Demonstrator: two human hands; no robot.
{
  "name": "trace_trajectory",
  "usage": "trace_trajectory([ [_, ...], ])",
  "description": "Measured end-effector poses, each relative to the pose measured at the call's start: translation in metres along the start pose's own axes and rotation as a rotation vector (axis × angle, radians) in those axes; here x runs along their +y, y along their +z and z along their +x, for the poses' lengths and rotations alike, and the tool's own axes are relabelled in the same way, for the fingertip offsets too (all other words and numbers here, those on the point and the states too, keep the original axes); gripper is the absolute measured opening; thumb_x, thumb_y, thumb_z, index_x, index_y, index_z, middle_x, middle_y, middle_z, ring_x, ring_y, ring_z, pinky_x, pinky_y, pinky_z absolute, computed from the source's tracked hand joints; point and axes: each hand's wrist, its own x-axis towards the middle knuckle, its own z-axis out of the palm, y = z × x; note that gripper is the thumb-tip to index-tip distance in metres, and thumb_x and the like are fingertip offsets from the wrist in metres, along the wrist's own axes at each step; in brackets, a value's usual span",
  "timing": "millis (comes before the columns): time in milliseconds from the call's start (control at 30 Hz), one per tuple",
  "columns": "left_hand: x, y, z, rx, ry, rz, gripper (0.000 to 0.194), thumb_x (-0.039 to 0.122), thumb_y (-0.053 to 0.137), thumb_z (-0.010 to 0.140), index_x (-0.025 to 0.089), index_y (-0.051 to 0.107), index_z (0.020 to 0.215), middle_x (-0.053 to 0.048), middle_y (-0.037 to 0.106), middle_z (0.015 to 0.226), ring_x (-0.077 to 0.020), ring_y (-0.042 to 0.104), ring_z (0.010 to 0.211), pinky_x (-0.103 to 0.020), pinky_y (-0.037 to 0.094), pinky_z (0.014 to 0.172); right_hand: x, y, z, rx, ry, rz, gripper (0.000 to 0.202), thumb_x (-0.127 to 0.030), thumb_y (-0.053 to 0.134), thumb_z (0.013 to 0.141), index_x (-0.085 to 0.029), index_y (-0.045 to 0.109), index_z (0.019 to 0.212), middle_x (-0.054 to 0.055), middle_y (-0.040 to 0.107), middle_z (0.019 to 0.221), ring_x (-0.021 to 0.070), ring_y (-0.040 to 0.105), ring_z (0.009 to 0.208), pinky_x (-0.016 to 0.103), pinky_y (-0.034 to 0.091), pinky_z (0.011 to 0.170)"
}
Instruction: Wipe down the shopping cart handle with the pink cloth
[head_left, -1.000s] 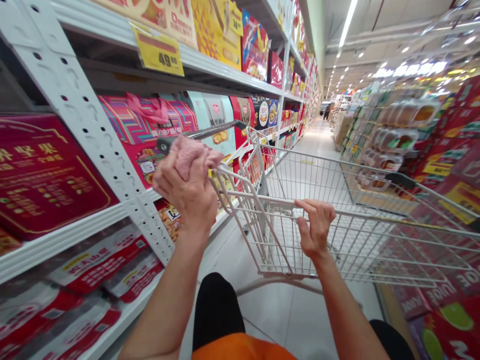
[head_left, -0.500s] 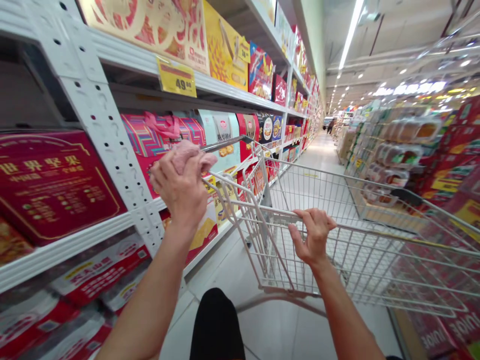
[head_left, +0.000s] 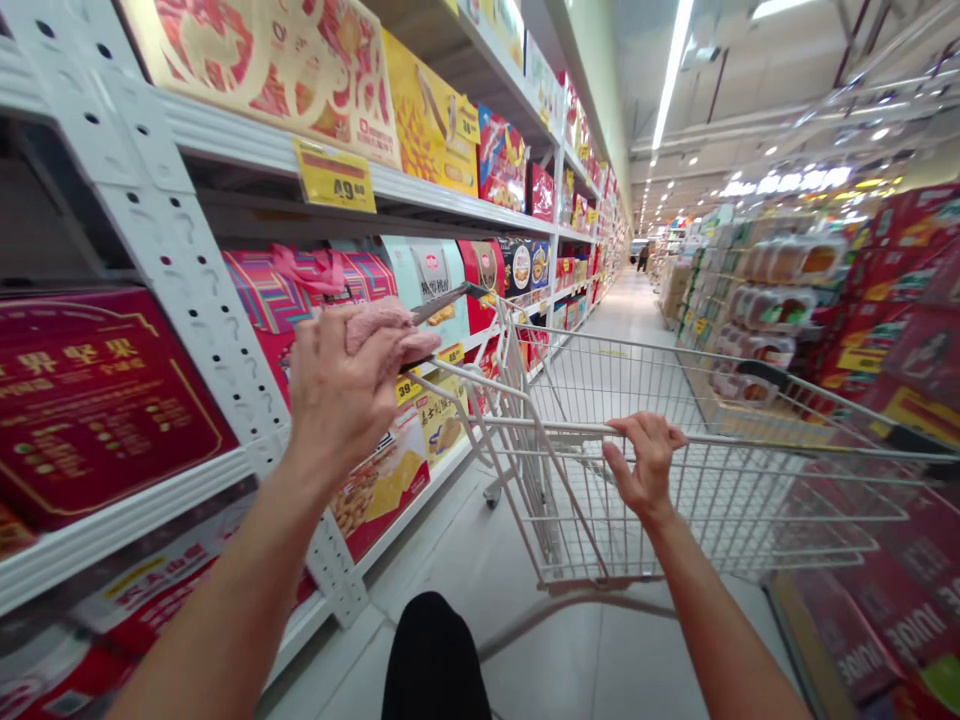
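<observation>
A wire shopping cart (head_left: 750,480) stands sideways in front of me. My left hand (head_left: 330,385) is closed on a pink cloth (head_left: 379,325), pressed around the near end of the cart's handle bar (head_left: 446,300). Part of the cloth sticks out past the fingers, and the bar's end is hidden beneath it. Further right, my right hand (head_left: 643,460) is wrapped over the cart's top side rail, its thumb on the near side. The wire basket shows only bare mesh.
At left, white metal shelves (head_left: 247,150) hold gift boxes and yellow price tags. Stacked red cartons (head_left: 862,610) stand close on the right, beyond them a display of packaged goods (head_left: 765,310). A tiled aisle (head_left: 611,300) runs ahead, with a distant person (head_left: 643,257). My black-clad knee (head_left: 433,650) is below.
My left hand and the cloth have shifted slightly, staying at the handle's near end. My right hand keeps its grip on the rail. The whole view has turned a little to the right.
</observation>
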Motion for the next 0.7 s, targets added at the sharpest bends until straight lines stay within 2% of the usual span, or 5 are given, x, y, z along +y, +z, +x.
trace_trajectory([
  [133, -0.018, -0.003, 0.021, 0.062, 0.001, -0.106, 0.024, 0.037, 0.055, 0.094, 0.031, 0.073, 0.107, -0.005, 0.062, 0.129, -0.0344, 0.046, 0.130, -0.062, 0.029, 0.117, 0.019, -0.008, 0.002, 0.026, 0.021, 0.015, 0.027, -0.043, 0.046, 0.094, -0.022, 0.058, 0.082, -0.001, 0.053, 0.075, 0.0192, 0.051, 0.080, 0.037, 0.025, 0.083],
  [333, -0.026, 0.021, 0.030, -0.240, -0.098, -0.848, 0.039, 0.057, 0.057, 0.091, 0.028, 0.074, 0.109, -0.005, 0.066, 0.130, -0.0320, 0.054, 0.131, -0.050, 0.043, 0.114, 0.044, -0.018, 0.003, 0.036, 0.056, 0.066, 0.032, -0.045, 0.048, 0.094, -0.021, 0.055, 0.073, -0.002, 0.051, 0.071, 0.0179, 0.049, 0.076, 0.037, 0.026, 0.082],
  [467, -0.012, 0.028, 0.031, -0.277, -0.055, -0.903, 0.039, 0.058, 0.058, 0.090, 0.027, 0.078, 0.101, -0.006, 0.069, 0.127, -0.0313, 0.053, 0.133, -0.047, 0.037, 0.120, 0.052, -0.022, 0.006, 0.067, 0.139, 0.059, 0.040, -0.047, 0.045, 0.096, -0.022, 0.049, 0.065, -0.003, 0.048, 0.065, 0.0173, 0.047, 0.072, 0.037, 0.027, 0.083],
  [567, -0.007, 0.036, 0.037, -0.275, 0.001, -0.835, 0.048, 0.064, 0.053, 0.090, 0.025, 0.079, 0.095, -0.008, 0.074, 0.115, -0.0324, 0.054, 0.131, -0.047, 0.037, 0.119, 0.034, -0.028, 0.017, 0.107, 0.200, 0.033, 0.036, -0.042, 0.041, 0.099, -0.022, 0.055, 0.073, 0.000, 0.057, 0.073, 0.0192, 0.054, 0.080, 0.038, 0.031, 0.086],
  [700, -0.017, 0.068, 0.053, -0.229, -0.062, -0.817, 0.053, 0.071, 0.057, 0.085, 0.023, 0.079, 0.089, -0.009, 0.073, 0.115, -0.0334, 0.059, 0.123, -0.044, 0.044, 0.111, -0.028, -0.035, 0.046, 0.161, 0.087, 0.028, 0.026, -0.038, 0.044, 0.098, -0.022, 0.060, 0.110, 0.007, 0.068, 0.106, 0.0231, 0.060, 0.105, 0.041, 0.035, 0.097],
])
